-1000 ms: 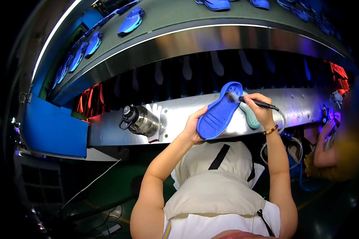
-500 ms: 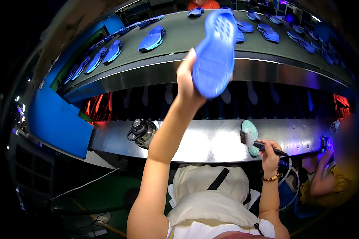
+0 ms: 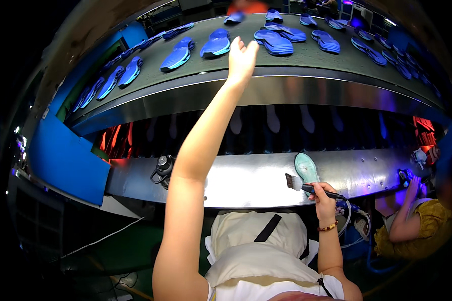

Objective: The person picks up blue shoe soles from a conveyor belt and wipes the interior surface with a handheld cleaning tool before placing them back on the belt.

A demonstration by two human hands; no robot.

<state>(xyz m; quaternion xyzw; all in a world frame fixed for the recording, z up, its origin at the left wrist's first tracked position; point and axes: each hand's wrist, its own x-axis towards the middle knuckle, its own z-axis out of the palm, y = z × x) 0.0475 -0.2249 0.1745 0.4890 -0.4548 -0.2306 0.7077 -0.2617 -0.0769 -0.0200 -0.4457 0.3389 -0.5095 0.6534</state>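
My left hand [image 3: 242,59] is stretched out over the conveyor belt, its fingers loosely apart and holding nothing. Just left of it lies a blue shoe sole [image 3: 216,43] with a light blue edge. Close on its right, more blue soles [image 3: 275,43] overlap one another. My right hand [image 3: 323,199] grips the black handle of a flat brush [image 3: 299,185] with dark bristles; a cord or tube trails from the handle. The brush is held over the metal ledge, beside a mint-green sole-shaped piece [image 3: 305,168] lying there.
More blue soles lie along the dark green conveyor belt [image 3: 201,70]. A black-lidded bottle [image 3: 163,169] stands on the metal ledge [image 3: 246,183]. Sole shapes hang or stand in the dark space under the belt. Another person in a yellow top [image 3: 412,228] sits at right.
My left hand has let go of the blue sole it held up; a sole now lies on the belt beside the hand. The brush in my right hand has shifted slightly left in view.
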